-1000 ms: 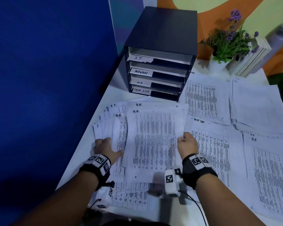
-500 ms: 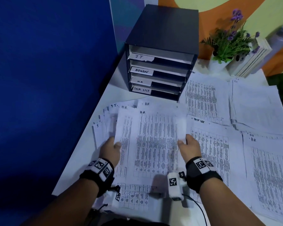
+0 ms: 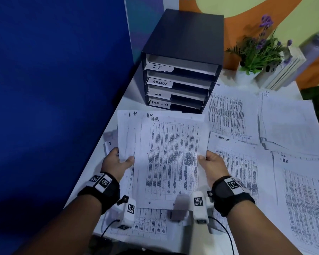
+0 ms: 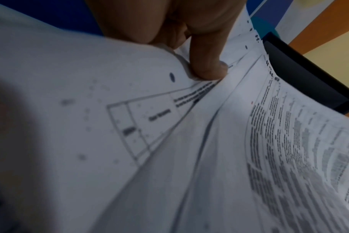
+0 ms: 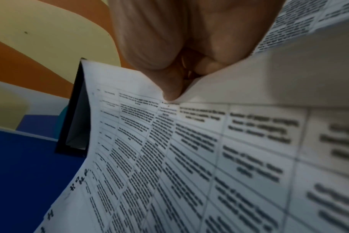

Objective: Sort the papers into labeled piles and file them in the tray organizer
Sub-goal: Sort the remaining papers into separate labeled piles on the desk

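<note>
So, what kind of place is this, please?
Probably an office desk. A black tray organizer carries labels I.T., ADMIN, H.R. and TASK LIST, printed table sheets cover the white desk, and a potted plant stands behind.

The tray organizer (image 3: 184, 39) is black with pale grey trays and white hand-lettered labels. White papers (image 3: 171, 159) carry dense black printed tables. At nine o'clock stands a deep blue panel (image 3: 53, 89). At one o'clock, a plant (image 3: 260, 50) shows green leaves and purple flowers against an orange and pale yellow wall (image 3: 247, 8). The bench (image 3: 131, 96) is white. Black wristbands (image 3: 103, 192) bear black-and-white square markers.
</note>
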The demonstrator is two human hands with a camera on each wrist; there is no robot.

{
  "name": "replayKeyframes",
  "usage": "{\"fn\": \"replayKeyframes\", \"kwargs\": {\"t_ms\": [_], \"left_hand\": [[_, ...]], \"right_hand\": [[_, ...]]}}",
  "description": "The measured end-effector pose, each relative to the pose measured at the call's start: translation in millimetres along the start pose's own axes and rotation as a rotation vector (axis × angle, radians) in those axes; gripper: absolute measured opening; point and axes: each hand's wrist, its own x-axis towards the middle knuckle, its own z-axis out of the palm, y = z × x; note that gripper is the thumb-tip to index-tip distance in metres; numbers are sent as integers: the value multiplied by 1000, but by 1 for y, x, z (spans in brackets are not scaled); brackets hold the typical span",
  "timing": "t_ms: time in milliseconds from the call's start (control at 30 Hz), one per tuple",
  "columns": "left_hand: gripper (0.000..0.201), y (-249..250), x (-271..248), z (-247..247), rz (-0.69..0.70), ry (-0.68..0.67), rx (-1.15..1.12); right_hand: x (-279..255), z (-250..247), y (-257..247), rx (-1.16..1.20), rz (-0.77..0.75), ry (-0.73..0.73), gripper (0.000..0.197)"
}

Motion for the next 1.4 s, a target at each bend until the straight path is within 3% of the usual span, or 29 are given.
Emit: {"fn": "replayKeyframes", "kwargs": {"t_ms": [233,367,400,467,500,600,667,767,800,867,900,967,1033,1133,1233,1400], "left_hand": [[9,4,-7,4,11,5,-61],[46,-2,-2,0,7,-27,-3],[46,-2,-2,1,7,-41,10],[23,6,-10,6,0,-73,-3],[16,11,-16,10,-26,-107,-45],[25,20,-30,24,-92,-351,-137],[27,19,-30,26,-72,-431,-3],[16,3,-12,18,89,-207,506],[30,-3,-8,15,101,-119,667],[69,-14,-7,10,-21,-47,819],[84,-19,-7,9,-84,-44,829],[97,-24,-7,7,-114,-26,805],[96,-28,-5,7,-93,10,757],[97,-27,-10,7,-59,61,633],[89,-24,-18,5,-23,102,570],[67,-28,-19,-1,60,111,644]], "right_hand": [[-2,-3,-5,188,14,-85,22],[-3,-5,-3,226,-44,-117,29],[-4,-5,-3,218,-54,-116,30],[-6,-4,-5,225,-66,-129,33],[-6,-3,-6,232,-56,-141,34],[-3,-2,-2,118,-34,-138,35],[-1,-4,0,-54,-40,-104,30],[-4,-7,-3,-316,-24,-88,26],[-7,-7,-4,-420,-25,-99,27],[-12,-3,-1,-570,-31,-132,29],[-13,0,2,-616,-28,-146,29],[-15,4,8,-700,-18,-147,24],[-16,6,11,-743,-13,-129,22],[-13,3,11,-652,1,-84,37],[-7,-11,7,-400,5,-27,44],[4,-28,1,-176,48,8,19]]}}
